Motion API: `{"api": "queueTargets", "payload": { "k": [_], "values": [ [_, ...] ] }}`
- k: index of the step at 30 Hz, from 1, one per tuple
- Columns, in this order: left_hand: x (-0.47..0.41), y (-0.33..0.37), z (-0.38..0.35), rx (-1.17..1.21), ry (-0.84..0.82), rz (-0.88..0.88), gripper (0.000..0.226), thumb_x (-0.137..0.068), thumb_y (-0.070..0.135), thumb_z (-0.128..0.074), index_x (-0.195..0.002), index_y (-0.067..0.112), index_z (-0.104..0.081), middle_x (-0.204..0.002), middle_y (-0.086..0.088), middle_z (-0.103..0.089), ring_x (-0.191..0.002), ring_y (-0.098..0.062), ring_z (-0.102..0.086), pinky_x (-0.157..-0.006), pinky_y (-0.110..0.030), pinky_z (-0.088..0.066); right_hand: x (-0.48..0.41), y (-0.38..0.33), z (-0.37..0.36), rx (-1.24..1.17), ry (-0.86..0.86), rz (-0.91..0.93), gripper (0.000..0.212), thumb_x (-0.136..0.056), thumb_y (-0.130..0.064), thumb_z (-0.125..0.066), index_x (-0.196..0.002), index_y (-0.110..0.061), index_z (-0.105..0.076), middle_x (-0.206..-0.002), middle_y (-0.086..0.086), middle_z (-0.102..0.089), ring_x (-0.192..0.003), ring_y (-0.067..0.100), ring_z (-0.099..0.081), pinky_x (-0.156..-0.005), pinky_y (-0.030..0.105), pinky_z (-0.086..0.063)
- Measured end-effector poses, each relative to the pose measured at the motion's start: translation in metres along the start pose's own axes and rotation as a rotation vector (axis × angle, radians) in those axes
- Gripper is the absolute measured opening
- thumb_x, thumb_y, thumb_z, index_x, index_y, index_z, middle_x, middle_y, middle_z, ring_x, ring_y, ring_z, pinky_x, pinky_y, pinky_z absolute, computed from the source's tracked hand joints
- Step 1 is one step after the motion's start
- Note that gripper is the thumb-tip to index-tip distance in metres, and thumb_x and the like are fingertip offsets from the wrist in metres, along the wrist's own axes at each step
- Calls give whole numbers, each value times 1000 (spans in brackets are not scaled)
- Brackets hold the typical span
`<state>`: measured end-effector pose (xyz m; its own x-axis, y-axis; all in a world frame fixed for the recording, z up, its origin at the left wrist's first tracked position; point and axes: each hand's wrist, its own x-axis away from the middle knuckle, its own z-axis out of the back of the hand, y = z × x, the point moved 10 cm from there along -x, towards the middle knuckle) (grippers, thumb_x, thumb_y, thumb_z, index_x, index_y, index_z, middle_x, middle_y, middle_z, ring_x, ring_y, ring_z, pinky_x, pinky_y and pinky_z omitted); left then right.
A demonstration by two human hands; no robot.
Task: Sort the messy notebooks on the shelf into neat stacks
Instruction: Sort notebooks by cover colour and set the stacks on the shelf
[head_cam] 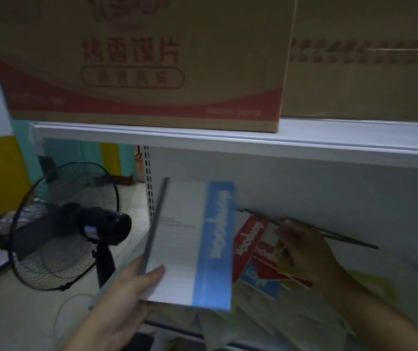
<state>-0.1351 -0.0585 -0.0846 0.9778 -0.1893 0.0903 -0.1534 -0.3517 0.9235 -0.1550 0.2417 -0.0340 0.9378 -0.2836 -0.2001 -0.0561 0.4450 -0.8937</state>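
My left hand (124, 295) grips a white notebook with a blue band (192, 244) by its lower left corner and holds it upright in front of the shelf. To its right, my right hand (304, 252) is closed on a red-and-white notebook (249, 239) inside the shelf. Under that lies a blue notebook (263, 282), partly hidden. More pale notebooks (278, 317) lie in a loose heap on the shelf board (370, 264), and a yellow one (377, 285) shows to the right of my wrist.
The upper shelf board (228, 138) carries a red-printed cardboard box (137, 62) and a plain cardboard box (365, 59) close overhead. A black standing fan (71, 224) stands on the floor to the left of the shelf.
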Motion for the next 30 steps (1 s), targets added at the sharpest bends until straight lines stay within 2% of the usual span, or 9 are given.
{"api": "queueTargets", "payload": {
  "k": [3, 5, 7, 13, 16, 18, 20, 22, 30],
  "values": [
    [5, -2, 44, 104, 192, -32, 28, -90, -4, -47, -105, 15, -61, -92, -7, -74, -90, -28, -65, -59, -38, -59, 21, 5, -52, 242, -175, 35, 27, -93, -32, -52, -74, -16, -63, -68, 0, -67, -62, 15, -65, -62, 35, -52],
    [6, 0, 53, 78, 237, -55, 31, -92, -6, -45, -104, 18, -60, -94, -5, -72, -91, -26, -64, -64, -38, -55, 29, -6, -72, 508, -196, 121, 23, -91, -41, -50, -84, -22, -61, -81, -5, -66, -74, 13, -63, -68, 33, -49],
    [4, -1, 56, 60, 244, -66, 35, -91, -8, -45, -104, 21, -60, -95, -4, -70, -91, -25, -63, -69, -38, -51, 37, -17, -87, 619, -215, 104, 28, -88, -53, -48, -101, -30, -55, -99, -8, -64, -89, 14, -62, -71, 31, -49],
    [-3, -14, 51, 83, 218, -25, 40, -89, -11, -46, -111, 21, -56, -106, -9, -66, -98, -30, -61, -70, -40, -51, 43, -2, -107, 662, -259, -135, 84, -60, -75, -64, -127, -32, -36, -117, -6, -60, -102, 18, -61, -82, 34, -53],
    [-2, -16, 48, 98, 206, -11, 40, -89, -11, -46, -112, 20, -55, -109, -12, -64, -103, -35, -59, -75, -44, -53, 41, 7, -104, 511, -217, -190, 85, -64, -57, -73, -135, -29, -34, -124, -5, -59, -108, 18, -60, -86, 34, -52],
    [-1, -16, 48, 108, 205, -7, 42, -88, -12, -45, -117, 17, -53, -109, -14, -64, -103, -36, -59, -77, -45, -52, 42, 12, -100, 371, -183, -218, 71, -68, -38, -76, -129, -26, -42, -116, -4, -63, -100, 18, -64, -80, 33, -55],
    [1, -15, 48, 111, 197, -7, 43, -88, -12, -44, -118, 17, -54, -109, -13, -65, -102, -35, -60, -75, -43, -52, 44, 17, -95, 185, -147, -248, 43, -70, -21, -76, -106, -23, -52, -91, -3, -66, -77, 16, -67, -67, 35, -59],
    [5, -13, 49, 105, 190, -5, 43, -89, -11, -43, -118, 19, -54, -109, -12, -66, -100, -34, -61, -72, -42, -53, 43, 16, -89, 153, -151, -240, 28, -71, -14, -74, -88, -23, -54, -79, -3, -63, -67, 16, -65, -60, 34, -59],
    [12, -2, 66, 125, 210, -15, 44, -89, -9, -41, -113, 25, -56, -101, -8, -64, -90, -30, -60, -59, -38, -57, 29, 1, -69, 295, -198, -120, 13, -74, -10, -60, -75, -22, -56, -78, 3, -67, -71, 23, -67, -69, 40, -56]
  ]
}}
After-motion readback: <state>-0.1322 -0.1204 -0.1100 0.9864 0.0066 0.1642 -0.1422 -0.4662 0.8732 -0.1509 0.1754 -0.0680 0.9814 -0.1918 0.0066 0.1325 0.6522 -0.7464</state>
